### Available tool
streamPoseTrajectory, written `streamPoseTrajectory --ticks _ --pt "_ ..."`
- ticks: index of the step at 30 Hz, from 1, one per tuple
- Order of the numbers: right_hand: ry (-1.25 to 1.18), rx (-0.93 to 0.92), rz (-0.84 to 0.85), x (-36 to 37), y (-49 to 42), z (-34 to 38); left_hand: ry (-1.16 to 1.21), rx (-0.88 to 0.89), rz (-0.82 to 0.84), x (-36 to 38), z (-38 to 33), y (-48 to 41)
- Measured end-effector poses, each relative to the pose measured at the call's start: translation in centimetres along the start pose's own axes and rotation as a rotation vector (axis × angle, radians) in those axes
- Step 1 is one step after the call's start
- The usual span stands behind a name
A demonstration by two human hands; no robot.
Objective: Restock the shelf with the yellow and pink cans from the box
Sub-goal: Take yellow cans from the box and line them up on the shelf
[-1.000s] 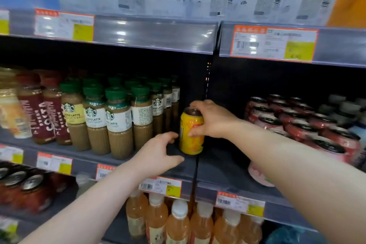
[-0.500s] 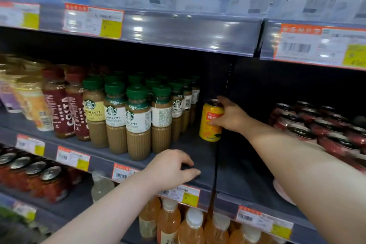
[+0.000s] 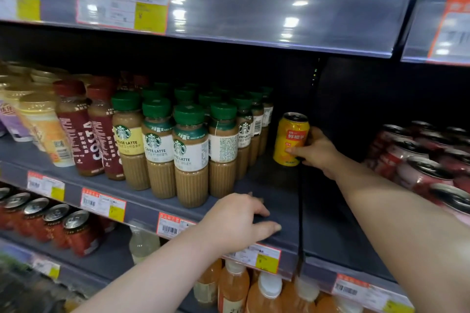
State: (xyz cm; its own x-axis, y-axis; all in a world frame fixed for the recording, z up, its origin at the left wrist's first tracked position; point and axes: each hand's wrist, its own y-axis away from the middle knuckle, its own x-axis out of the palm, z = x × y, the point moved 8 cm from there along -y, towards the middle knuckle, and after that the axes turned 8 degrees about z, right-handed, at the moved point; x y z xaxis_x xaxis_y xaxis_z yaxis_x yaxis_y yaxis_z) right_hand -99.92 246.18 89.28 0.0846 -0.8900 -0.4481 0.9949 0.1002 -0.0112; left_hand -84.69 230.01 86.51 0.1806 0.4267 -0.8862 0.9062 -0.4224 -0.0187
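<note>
A yellow can (image 3: 290, 138) stands upright deep on the dark middle shelf (image 3: 277, 195), in the gap right of the latte bottles. My right hand (image 3: 316, 151) reaches in from the right and grips the can's right side. My left hand (image 3: 239, 221) rests palm down on the front edge of the same shelf, fingers spread, holding nothing. Several pink and red cans (image 3: 427, 160) fill the neighbouring shelf bay at the right. The box is out of view.
Green-capped latte bottles (image 3: 190, 152) and red-capped coffee bottles (image 3: 78, 129) crowd the shelf left of the can. Price tags (image 3: 264, 256) line the shelf edges. Orange drink bottles (image 3: 234, 290) and red cans (image 3: 50, 221) stand on the shelf below.
My right hand has pushed the yellow can from the shelf front back into the gap. The view has shifted left. My left hand has stayed on the shelf edge.
</note>
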Motion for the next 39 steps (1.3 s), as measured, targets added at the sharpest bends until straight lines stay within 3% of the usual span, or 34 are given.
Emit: streamPoseTrajectory --ticks 12,19,22,26,31,39 --pt "0.084 0.005 -0.128 -0.2 1.9 0.4 -0.017 0.014 0.023 0.2 0.1 -0.2" --pt "0.314 -0.034 -0.152 -0.4 7.6 2.9 -0.072 0.019 -0.014 0.1 0.3 -0.1" --pt "0.432 -0.122 -0.134 -0.2 11.5 5.3 -0.077 0.048 -0.076 -0.4 -0.5 0.9" --pt "0.603 -0.23 -0.027 0.6 17.1 7.5 -0.12 0.095 -0.279 -2.7 -1.9 4.2" --pt "0.806 -0.254 0.137 3.9 23.6 7.2 -0.139 -0.079 -0.327 -2.5 -0.3 11.4" --pt "0.825 -0.339 0.417 14.6 31.4 4.5 -0.197 -0.478 -0.147 2.6 5.2 28.7"
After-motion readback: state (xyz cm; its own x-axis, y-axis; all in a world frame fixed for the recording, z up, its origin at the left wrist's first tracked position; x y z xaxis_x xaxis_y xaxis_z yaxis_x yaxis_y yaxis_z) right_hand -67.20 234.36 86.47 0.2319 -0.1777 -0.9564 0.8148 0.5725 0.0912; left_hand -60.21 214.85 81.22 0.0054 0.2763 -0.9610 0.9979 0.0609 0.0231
